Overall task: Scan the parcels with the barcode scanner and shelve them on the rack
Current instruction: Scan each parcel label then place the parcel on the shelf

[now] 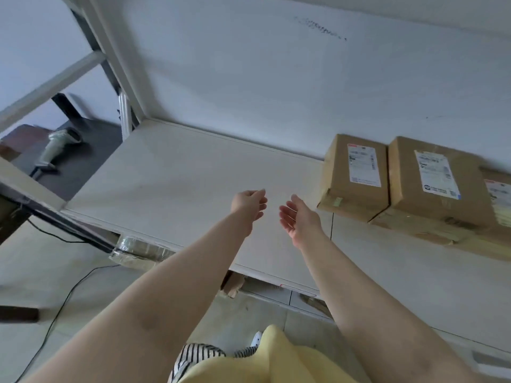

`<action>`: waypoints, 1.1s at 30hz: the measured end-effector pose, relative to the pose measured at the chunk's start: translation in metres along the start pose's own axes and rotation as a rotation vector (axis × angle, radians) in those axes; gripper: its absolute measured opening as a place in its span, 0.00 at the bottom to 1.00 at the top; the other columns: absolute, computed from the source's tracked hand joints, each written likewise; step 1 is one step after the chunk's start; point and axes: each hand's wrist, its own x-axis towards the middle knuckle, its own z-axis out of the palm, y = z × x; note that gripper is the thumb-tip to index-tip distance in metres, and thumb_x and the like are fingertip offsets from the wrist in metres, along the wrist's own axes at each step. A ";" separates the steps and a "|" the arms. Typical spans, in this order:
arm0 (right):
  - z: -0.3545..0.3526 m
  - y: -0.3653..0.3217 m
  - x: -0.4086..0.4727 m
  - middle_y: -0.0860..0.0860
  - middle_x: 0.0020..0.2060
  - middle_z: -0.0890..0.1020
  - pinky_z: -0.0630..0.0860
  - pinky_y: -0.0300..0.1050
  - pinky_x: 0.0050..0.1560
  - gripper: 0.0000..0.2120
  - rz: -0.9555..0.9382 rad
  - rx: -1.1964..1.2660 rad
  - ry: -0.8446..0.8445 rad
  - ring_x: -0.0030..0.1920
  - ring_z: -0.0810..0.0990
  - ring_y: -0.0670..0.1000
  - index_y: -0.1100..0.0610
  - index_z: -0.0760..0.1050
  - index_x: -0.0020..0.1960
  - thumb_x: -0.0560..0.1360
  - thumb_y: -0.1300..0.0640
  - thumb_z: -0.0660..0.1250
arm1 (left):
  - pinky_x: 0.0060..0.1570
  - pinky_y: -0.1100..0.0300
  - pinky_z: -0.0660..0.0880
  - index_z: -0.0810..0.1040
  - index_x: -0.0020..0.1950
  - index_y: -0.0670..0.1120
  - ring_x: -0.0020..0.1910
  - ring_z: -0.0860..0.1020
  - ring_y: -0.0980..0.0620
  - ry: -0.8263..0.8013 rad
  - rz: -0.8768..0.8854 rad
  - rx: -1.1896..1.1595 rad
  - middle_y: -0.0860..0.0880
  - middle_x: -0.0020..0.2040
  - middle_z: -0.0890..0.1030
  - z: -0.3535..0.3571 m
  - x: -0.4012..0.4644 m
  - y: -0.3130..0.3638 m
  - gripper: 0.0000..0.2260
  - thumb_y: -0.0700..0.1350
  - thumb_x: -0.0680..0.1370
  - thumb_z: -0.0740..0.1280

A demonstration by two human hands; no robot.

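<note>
Both my arms reach out over the white rack shelf [171,172]. My left hand [249,203] hovers with loosely curled fingers and holds nothing. My right hand [297,217] is beside it, palm turned inward, fingers relaxed and empty. Brown cardboard parcels with white labels stand on the shelf to the right: one parcel [355,178] nearest my right hand, a second parcel [437,181] against it, and a third parcel [497,200] cut off by the frame edge. The barcode scanner [59,146] lies on a dark table at far left.
The rack's white upright post [116,53] rises at the left. The dark table [83,150] adjoins the rack. A black cable [63,297] trails across the tiled floor. Wrapped packages [138,251] lie on the lower level under the shelf edge.
</note>
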 end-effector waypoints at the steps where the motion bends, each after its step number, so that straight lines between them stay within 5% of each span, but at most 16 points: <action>1: 0.010 0.006 -0.002 0.55 0.41 0.82 0.78 0.43 0.44 0.11 -0.010 -0.016 -0.014 0.40 0.80 0.52 0.60 0.77 0.49 0.79 0.51 0.68 | 0.56 0.55 0.78 0.78 0.49 0.44 0.47 0.79 0.50 0.019 -0.016 -0.045 0.48 0.46 0.81 -0.018 -0.002 -0.004 0.06 0.45 0.82 0.66; 5: 0.065 0.037 -0.023 0.54 0.39 0.83 0.77 0.41 0.40 0.09 -0.003 -0.084 -0.079 0.37 0.80 0.51 0.58 0.77 0.47 0.79 0.52 0.68 | 0.52 0.57 0.80 0.79 0.55 0.42 0.45 0.81 0.51 0.115 -0.056 -0.235 0.47 0.46 0.82 -0.102 -0.012 -0.021 0.05 0.42 0.82 0.67; 17: 0.313 0.205 -0.118 0.53 0.34 0.82 0.75 0.40 0.33 0.09 0.148 -0.405 -0.411 0.31 0.79 0.49 0.57 0.78 0.41 0.78 0.54 0.68 | 0.38 0.63 0.76 0.80 0.50 0.43 0.36 0.79 0.54 0.461 -0.138 -0.551 0.48 0.40 0.82 -0.428 -0.058 -0.071 0.03 0.42 0.81 0.69; 20: 0.379 0.247 -0.146 0.53 0.38 0.83 0.77 0.42 0.39 0.10 0.174 -0.493 -0.507 0.35 0.79 0.50 0.58 0.79 0.45 0.78 0.52 0.68 | 0.37 0.63 0.77 0.80 0.51 0.44 0.38 0.80 0.54 0.560 -0.102 -0.598 0.48 0.42 0.83 -0.508 -0.070 -0.066 0.03 0.43 0.81 0.69; 33: 0.599 0.317 -0.171 0.54 0.45 0.84 0.80 0.42 0.47 0.14 0.187 -0.570 -0.623 0.43 0.82 0.51 0.58 0.78 0.52 0.78 0.47 0.70 | 0.43 0.61 0.77 0.80 0.51 0.45 0.44 0.81 0.53 0.628 0.039 -0.755 0.48 0.47 0.83 -0.689 -0.041 -0.012 0.02 0.43 0.80 0.70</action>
